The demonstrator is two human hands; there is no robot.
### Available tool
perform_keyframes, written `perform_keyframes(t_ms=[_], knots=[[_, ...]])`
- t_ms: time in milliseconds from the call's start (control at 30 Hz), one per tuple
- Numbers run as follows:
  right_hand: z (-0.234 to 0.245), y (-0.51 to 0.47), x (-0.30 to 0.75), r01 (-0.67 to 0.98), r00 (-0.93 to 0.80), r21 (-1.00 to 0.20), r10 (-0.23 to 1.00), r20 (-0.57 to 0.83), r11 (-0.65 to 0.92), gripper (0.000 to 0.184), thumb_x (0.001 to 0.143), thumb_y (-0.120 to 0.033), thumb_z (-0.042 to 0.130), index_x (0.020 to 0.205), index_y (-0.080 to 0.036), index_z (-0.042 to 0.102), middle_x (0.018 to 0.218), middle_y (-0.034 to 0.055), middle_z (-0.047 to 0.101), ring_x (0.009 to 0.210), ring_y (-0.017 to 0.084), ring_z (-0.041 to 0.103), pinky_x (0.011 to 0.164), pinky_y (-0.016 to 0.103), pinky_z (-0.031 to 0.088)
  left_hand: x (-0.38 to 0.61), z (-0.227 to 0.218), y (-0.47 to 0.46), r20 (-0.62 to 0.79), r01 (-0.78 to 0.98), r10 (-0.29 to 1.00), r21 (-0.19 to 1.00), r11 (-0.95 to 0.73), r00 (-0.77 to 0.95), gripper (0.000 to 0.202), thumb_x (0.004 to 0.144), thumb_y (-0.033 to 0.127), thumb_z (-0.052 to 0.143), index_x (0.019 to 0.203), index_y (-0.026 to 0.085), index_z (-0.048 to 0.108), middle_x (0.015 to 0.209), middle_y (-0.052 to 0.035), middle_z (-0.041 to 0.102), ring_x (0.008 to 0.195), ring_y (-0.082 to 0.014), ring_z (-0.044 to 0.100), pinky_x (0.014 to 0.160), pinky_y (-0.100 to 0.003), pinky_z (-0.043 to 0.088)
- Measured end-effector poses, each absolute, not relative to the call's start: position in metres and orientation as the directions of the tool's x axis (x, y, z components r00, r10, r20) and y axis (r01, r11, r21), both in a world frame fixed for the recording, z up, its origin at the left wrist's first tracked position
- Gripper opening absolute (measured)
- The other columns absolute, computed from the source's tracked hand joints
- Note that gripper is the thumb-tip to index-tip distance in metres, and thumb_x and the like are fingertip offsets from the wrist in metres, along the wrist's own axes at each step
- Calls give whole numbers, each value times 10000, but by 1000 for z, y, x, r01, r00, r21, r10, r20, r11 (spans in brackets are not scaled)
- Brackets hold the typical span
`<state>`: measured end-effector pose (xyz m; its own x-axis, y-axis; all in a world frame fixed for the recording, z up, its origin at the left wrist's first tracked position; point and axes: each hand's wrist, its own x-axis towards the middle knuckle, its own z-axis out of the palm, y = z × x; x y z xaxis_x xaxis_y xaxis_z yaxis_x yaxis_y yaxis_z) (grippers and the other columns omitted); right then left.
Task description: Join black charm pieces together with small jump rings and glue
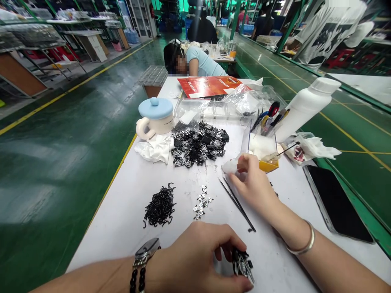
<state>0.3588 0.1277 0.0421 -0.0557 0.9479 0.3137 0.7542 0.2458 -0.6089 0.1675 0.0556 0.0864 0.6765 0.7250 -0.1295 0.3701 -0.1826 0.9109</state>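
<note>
Left hand [198, 256] curls, pinching black metal pieces [242, 263]; right hand [253, 185] pinches white tissue [229, 166].

Room on the white work table [122, 219] runs between the left hand [198, 256] and the right hand [252, 187], crossed by black tweezers [236, 201] and a small scatter of silver pieces [201, 201]; left of these, a pile of black hooks [160, 205] sits; farther on, the heap of black-and-silver charms [198, 144] stands in the way, with a blue-lidded mug [155, 116] left of it; a yellow tray [269, 165] and a white bottle [305, 108] block the far right; a phone [336, 201] lies near right.
</note>
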Motion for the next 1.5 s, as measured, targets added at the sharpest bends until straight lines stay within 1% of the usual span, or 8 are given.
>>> perform_keyframes(t_ms=[133, 233, 367, 633, 867, 1033, 1300, 1500], knots=[[52, 107, 356, 752, -217, -500, 878, 427, 429, 203, 816, -200, 528, 1001, -158, 455, 904, 88, 502, 839, 186, 490, 709, 322, 391, 165, 86, 55, -81, 373, 700, 886, -276, 710, 386, 623, 322, 773, 964, 165, 683, 762, -28, 711, 620, -113, 633, 603, -178, 526], [57, 95, 347, 675, -471, -436, 803, 366, 595, 110, 830, -166, 520, 928, -198, 557, 886, 50, 526, 819, 153, 474, 720, 308, 366, 162, 87, 57, 21, 312, 666, 873, -376, 745, 373, 642, 313, 769, 965, 147, 683, 810, -43, 728, 693, -137, 670, 681, -194, 534], [52, 94, 337, 663, -572, -393, 770, 283, 637, 114, 846, -195, 545, 920, -219, 628, 888, 49, 546, 829, 167, 442, 701, 319, 308, 158, 86, 60, 157, 221, 630, 849, -479, 761, 321, 677, 314, 747, 947, 156, 675, 850, -39, 738, 779, -155, 689, 755, -211, 523], [46, 100, 337, 670, -546, -448, 802, 243, 592, 149, 882, -170, 458, 819, -173, 594, 822, 56, 558, 810, 175, 419, 699, 334, 283, 158, 84, 70, 376, 170, 769, 835, -523, 518, 296, 674, 199, 718, 948, 161, 613, 889, -57, 721, 835, -153, 680, 789, -228, 538], [65, 97, 356, 559, -393, -697, 884, 255, 449, 175, 946, -225, 352, 821, -171, 462, 801, 36, 492, 763, 127, 449, 680, 274, 397, 155, 76, 77, 209, 274, 880, 897, -346, 426, 299, 685, 240, 723, 954, 178, 608, 1221, -111, 614, 1201, -222, 533, 1035, -349, 432], [74, 91, 355, 430, -405, -791, 876, 262, 436, 198, 953, -250, 354, 795, -174, 444, 779, 19, 476, 729, 101, 464, 650, 235, 432, 156, 74, 72, 216, 160, 842, 930, -332, 494, 333, 668, 215, 739, 966, 170, 599, 1253, -116, 598, 1147, -203, 580, 1055, -320, 414], [62, 89, 344, 509, -280, -667, 837, 470, 545, 44, 870, -144, 481, 857, -175, 509, 806, 32, 493, 786, 131, 468, 688, 289, 409, 156, 71, 71, 219, 92, 839, 949, -303, 498, 363, 673, 184, 735, 1000, 176, 578, 1293, -123, 565, 1193, -204, 540, 1030, -273, 431], [60, 88, 346, 582, -294, -500, 740, 605, 641, 178, 802, -88, 576, 952, -184, 590, 846, 40, 573, 799, 146, 513, 705, 324, 387, 155, 70, 72, 199, 131, 856, 947, -294, 478, 348, 676, 193, 737, 988, 182, 581, 1281, -99, 580, 1168, -179, 562, 1008, -224, 442]])
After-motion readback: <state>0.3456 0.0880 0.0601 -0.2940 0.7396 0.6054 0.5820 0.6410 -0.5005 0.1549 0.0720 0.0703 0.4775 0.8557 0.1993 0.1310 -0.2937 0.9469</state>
